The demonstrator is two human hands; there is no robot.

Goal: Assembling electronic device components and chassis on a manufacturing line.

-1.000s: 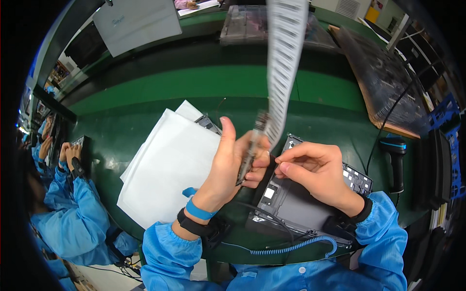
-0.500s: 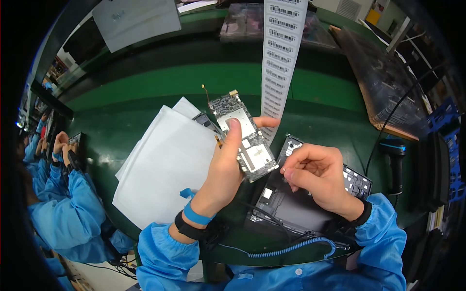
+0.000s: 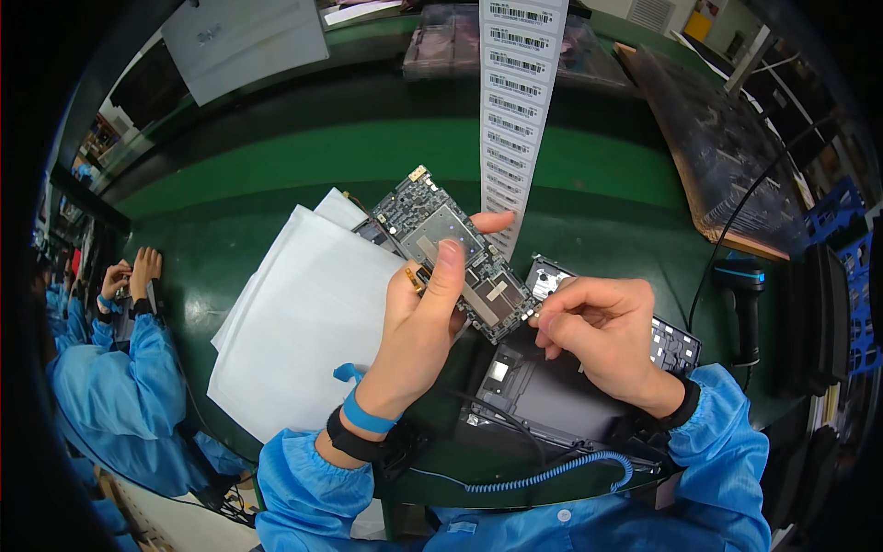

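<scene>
My left hand (image 3: 425, 308) grips a circuit board (image 3: 432, 221), its thumb across the chip side and the fingers behind. The board is tilted above the bench. A small yellow flex piece (image 3: 414, 279) shows beside that thumb. At the board's lower right corner, my right hand (image 3: 598, 327) is closed in a pinch. Thumb and forefinger touch or nearly touch the edge there, and whatever lies between them is too small to name. Under the right hand lies an open dark device housing (image 3: 561, 396) with small white pads. A blue wrist strap (image 3: 368, 419) circles my left wrist.
White foam sheets (image 3: 294, 322) lie left of the housing. A barcode label strip (image 3: 515, 110) hangs beyond the board. To the right are a handheld scanner (image 3: 740, 304) and a covered panel (image 3: 708, 156). A coiled blue cord (image 3: 552, 480) runs along the front. A co-worker (image 3: 120, 368) works at left.
The board has turned in my left hand, its face now tipped differently and glare gone from the chip area. My right fingertips have come slightly closer to its lower corner.
</scene>
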